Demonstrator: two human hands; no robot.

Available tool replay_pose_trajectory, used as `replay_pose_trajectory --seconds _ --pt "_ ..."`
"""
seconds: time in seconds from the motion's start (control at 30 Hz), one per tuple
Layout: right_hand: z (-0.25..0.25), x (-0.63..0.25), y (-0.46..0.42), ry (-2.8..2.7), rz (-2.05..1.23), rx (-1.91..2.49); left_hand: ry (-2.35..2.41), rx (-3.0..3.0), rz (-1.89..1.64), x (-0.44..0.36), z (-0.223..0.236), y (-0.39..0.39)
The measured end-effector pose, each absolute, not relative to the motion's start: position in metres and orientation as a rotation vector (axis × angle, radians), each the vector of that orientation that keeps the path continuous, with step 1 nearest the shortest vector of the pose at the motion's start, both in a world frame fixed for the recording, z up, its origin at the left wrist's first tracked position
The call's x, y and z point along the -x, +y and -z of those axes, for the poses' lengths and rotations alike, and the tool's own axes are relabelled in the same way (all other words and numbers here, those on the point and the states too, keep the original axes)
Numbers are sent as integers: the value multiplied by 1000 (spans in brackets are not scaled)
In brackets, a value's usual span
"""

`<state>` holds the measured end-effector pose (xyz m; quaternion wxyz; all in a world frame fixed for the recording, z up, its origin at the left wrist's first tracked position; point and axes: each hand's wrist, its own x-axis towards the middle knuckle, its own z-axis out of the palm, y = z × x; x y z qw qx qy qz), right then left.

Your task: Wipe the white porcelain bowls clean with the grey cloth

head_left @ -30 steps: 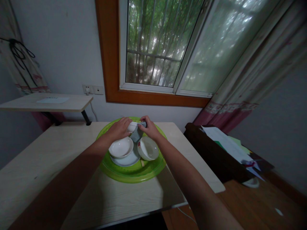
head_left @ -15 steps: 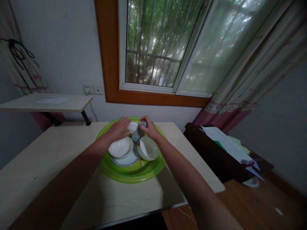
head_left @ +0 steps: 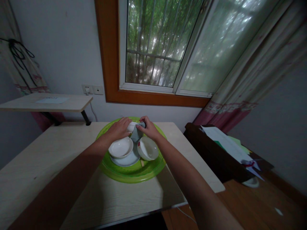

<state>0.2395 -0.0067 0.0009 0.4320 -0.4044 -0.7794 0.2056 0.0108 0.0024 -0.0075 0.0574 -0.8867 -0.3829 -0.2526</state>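
Note:
A round green basin (head_left: 129, 174) sits on the pale wooden table (head_left: 40, 159). Inside it lie a shallow white bowl (head_left: 120, 147) on the left, a deeper white bowl (head_left: 148, 149) on the right and a pale plate (head_left: 127, 160) beneath them. At the basin's far side my left hand (head_left: 119, 128) is closed on a small white dish (head_left: 131, 127). My right hand (head_left: 149, 128) is closed on a grey-blue cloth (head_left: 136, 135) pressed against that dish. The cloth hangs down between the two bowls.
A small side table (head_left: 43, 103) with a sheet of paper stands at the left by the wall sockets (head_left: 92, 89). A dark desk (head_left: 216, 150) with papers stands at the right. A barred window (head_left: 153, 44) and a curtain (head_left: 254, 70) are beyond.
My right hand has shifted the cloth slightly along the small dish. The left hand and the bowls have stayed in place.

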Motion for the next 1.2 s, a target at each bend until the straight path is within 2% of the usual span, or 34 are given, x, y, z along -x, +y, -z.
replay_pose_trajectory --seconds 1.2 --pt "2 -242 -1 -1845 -669 913 -1155 2695 760 -9 12 5"
